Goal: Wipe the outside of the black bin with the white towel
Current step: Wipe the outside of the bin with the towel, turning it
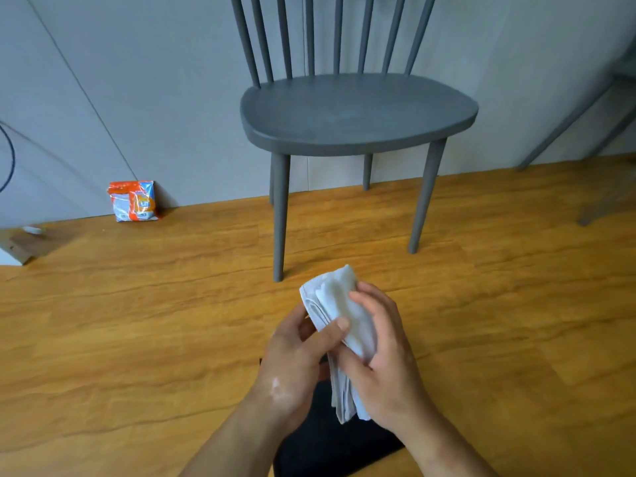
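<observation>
Both hands hold a folded white towel above the floor, low in the middle of the view. My left hand pinches its lower edge with thumb on top. My right hand wraps around its right side, fingers over the cloth. Under my hands and forearms stands the black bin, mostly hidden; only a dark part shows between my arms at the bottom.
A grey spindle-back chair stands just beyond my hands on the wooden floor. An orange and white packet leans on the grey wall at left. Legs of another grey chair show at far right.
</observation>
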`<state>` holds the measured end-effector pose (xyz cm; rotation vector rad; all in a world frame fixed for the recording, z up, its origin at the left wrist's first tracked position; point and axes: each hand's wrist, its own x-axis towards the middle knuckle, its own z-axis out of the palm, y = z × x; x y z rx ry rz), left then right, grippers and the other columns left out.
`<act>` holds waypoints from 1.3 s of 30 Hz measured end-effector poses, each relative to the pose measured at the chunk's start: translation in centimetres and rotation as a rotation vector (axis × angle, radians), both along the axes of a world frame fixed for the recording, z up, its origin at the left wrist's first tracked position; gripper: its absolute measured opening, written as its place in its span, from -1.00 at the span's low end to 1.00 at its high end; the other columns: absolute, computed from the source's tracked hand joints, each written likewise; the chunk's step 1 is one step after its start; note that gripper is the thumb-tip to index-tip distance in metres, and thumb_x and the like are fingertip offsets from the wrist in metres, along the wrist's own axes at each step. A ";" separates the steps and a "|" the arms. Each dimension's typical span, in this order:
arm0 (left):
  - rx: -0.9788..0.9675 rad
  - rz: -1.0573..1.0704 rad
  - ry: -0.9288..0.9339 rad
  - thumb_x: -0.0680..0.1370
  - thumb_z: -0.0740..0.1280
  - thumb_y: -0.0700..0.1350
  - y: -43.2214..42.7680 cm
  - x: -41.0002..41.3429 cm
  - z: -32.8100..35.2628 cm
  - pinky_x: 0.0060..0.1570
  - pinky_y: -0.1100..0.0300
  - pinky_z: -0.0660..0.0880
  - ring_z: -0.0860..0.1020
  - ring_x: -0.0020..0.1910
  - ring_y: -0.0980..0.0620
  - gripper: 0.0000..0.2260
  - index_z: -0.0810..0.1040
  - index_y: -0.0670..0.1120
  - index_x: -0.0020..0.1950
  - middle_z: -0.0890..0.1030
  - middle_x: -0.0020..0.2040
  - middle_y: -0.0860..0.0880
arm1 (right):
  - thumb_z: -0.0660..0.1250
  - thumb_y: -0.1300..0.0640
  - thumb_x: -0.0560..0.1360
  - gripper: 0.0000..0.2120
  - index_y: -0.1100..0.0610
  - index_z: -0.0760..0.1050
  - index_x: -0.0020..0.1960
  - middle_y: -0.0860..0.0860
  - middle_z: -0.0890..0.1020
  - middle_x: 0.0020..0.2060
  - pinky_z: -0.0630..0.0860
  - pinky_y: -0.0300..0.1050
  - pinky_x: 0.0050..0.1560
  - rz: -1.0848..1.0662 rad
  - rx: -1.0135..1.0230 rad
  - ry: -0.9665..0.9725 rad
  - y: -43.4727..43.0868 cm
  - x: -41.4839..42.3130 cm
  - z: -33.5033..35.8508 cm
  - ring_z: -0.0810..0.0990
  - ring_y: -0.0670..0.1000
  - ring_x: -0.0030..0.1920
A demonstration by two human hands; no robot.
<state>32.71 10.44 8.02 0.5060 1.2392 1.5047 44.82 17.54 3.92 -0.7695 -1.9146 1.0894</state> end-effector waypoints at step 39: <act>-0.868 0.142 0.543 0.54 0.44 -0.12 -6.3 -6.1 -9.5 -0.06 -0.10 0.66 0.65 -0.14 -0.14 -0.73 0.50 -0.08 0.21 0.68 -0.18 -0.05 | 0.33 0.12 0.55 -0.55 0.01 0.42 0.44 -0.03 0.60 0.23 0.53 -0.16 -0.16 -0.056 -0.552 -0.772 1.3 3.6 -8.5 0.59 -0.06 0.01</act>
